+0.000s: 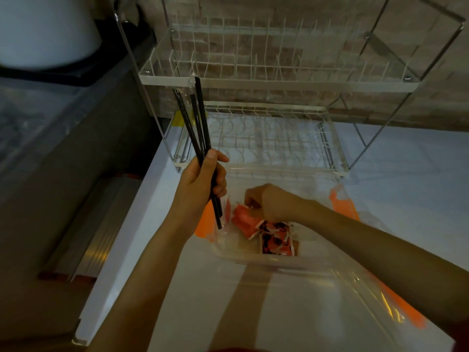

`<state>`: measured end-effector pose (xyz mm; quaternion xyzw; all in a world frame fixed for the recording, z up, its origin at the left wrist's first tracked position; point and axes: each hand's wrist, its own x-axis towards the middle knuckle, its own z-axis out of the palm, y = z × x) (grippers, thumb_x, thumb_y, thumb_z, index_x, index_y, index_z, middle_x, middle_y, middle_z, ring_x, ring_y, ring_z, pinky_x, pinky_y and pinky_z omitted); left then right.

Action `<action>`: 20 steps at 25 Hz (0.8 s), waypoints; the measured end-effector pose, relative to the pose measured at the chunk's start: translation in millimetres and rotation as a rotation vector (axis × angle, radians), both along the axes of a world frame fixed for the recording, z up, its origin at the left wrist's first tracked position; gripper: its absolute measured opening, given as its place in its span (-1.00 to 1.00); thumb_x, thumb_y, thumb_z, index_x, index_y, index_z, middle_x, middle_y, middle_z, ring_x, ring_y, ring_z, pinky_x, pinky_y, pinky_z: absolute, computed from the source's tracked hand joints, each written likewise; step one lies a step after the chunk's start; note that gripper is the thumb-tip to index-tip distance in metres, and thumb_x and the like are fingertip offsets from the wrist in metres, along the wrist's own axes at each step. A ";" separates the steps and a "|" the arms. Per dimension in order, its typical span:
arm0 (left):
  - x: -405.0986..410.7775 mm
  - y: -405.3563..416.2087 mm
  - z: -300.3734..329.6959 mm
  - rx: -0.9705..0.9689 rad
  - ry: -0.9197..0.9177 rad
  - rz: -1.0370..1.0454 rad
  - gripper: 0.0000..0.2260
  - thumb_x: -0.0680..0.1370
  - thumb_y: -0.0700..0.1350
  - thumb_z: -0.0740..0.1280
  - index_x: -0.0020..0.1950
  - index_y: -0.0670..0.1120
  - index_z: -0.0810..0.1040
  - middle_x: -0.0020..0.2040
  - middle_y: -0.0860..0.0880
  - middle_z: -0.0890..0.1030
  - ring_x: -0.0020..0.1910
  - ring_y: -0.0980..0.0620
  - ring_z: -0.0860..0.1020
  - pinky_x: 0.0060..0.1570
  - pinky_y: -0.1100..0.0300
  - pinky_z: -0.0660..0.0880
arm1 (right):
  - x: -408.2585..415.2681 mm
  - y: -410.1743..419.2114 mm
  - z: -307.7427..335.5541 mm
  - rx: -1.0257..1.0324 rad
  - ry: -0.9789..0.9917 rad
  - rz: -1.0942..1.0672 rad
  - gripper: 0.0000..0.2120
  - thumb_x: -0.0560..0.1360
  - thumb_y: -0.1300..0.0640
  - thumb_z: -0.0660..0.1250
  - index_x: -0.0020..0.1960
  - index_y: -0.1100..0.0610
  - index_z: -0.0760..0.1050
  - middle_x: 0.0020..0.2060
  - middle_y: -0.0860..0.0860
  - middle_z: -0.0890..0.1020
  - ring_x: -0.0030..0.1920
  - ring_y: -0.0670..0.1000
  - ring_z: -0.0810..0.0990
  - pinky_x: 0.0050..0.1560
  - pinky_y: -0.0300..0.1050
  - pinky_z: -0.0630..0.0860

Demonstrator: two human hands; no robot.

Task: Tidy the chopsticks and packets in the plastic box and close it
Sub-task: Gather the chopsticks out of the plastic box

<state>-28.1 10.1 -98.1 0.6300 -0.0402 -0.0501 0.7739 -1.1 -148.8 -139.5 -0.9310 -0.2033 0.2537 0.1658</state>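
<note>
Head view: long black chopsticks [200, 138] stand tilted, gripped in the left hand [203, 181] above the clear plastic box [253, 257] on the white table [157, 237]. Right hand [269, 201] fingers pinch red packets [247, 221] inside the box.

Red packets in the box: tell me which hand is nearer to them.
Right. The right hand reaches into the box and touches the red packets. The left hand is up and left of them, gripping the chopsticks.
</note>
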 end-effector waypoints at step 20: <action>0.4 -2.4 -2.9 -0.012 -0.010 -0.011 -0.76 0.59 -0.04 0.08 -0.18 -0.01 0.49 -0.51 0.10 0.39 -0.52 0.17 0.32 -0.47 0.36 0.35 | -17.7 -29.8 -33.8 -0.427 -0.301 0.790 -0.53 0.48 0.14 0.23 0.37 0.04 0.25 0.42 0.05 0.27 0.40 0.09 0.21 0.36 0.01 0.15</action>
